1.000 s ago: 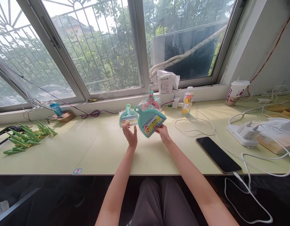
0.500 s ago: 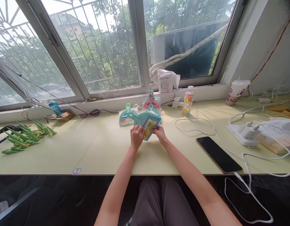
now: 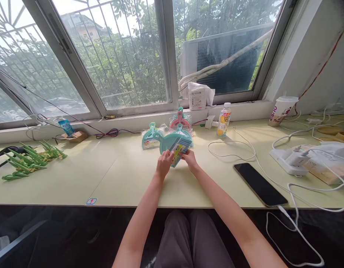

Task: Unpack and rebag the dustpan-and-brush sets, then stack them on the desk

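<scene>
A teal mini dustpan and brush set (image 3: 166,142), with blue bristles and a yellow label, is held tilted just above the table by both hands. My left hand (image 3: 164,163) is closed on its lower left edge beside the label. My right hand (image 3: 190,159) pinches its lower right corner at the bristles. Behind it lies a teal wrapped dustpan set (image 3: 152,137) to the left. A pink wrapped dustpan set (image 3: 180,120) is at the back, and another teal set (image 3: 180,128) is partly hidden behind the held one.
On the right are a phone (image 3: 259,184), white cables, a power strip (image 3: 290,163), a juice bottle (image 3: 224,120) and a lidded cup (image 3: 283,111). Green clips (image 3: 29,162) and a blue bottle (image 3: 66,127) stand left. A white package (image 3: 197,97) sits on the sill.
My left hand has shifted slightly right along the dustpan set's edge, closer to the label. The right hand keeps its grip, and the view has shifted a little.
</scene>
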The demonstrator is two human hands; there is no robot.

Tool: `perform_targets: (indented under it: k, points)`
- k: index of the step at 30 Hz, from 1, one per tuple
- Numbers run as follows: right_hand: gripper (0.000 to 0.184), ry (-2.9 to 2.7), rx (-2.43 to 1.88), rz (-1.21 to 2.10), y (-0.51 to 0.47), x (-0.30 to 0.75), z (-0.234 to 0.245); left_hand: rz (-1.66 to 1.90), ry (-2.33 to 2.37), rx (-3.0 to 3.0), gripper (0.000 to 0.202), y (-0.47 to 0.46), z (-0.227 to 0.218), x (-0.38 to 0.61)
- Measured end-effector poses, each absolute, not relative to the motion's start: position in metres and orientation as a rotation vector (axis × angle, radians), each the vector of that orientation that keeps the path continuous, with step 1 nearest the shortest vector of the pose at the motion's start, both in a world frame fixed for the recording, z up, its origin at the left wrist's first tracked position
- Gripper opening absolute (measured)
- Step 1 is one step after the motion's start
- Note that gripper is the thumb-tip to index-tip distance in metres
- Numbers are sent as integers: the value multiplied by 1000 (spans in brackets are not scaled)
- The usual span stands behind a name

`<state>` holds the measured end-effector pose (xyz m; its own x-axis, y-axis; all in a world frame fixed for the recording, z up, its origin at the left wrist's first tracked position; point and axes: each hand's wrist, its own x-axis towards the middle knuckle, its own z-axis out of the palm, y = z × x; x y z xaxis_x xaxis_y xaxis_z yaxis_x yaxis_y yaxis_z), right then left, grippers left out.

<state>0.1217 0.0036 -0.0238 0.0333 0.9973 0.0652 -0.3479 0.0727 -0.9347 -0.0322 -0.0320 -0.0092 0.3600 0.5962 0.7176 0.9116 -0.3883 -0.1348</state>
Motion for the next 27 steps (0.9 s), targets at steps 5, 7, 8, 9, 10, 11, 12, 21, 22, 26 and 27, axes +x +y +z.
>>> perform_targets:
  k: [5,7,8,9,10,11,12,21,22,26,27]
  points:
    - [36,-939,-914,1303,3,122,-25,-766,-1370,-2174,37,-29,-12,-30]
    - [36,-950,-916,1303,4,121,-25,-781,-1402,-2174,41,-28,-12,-30]
    - [36,-956,-915,1301,4,121,-25,-786,-1419,-2169,43,-28,-13,-29]
    - [36,-957,-915,1301,4,121,-25,-789,-1435,-2160,44,-28,-13,-29]
    - [36,-952,-916,1302,3,121,-25,-789,-1447,-2150,46,-28,-13,-28]
    - [36,-946,-916,1305,3,122,-24,-787,-1455,-2140,47,-29,-13,-27]
    - [35,-942,-915,1308,3,122,-24,-783,-1459,-2133,49,-29,-12,-26]
    - [36,-883,-875,1328,3,126,-21,-739,-1388,-2186,55,-36,-6,-25]
    - [37,-883,-880,1333,3,126,-21,-752,-1376,-2201,54,-36,-6,-26]
    - [41,-914,-908,1344,4,126,-21,-742,-1296,-2235,53,-37,-5,-27]
    - [42,-927,-910,1348,4,127,-20,-724,-1266,-2234,54,-38,-4,-26]
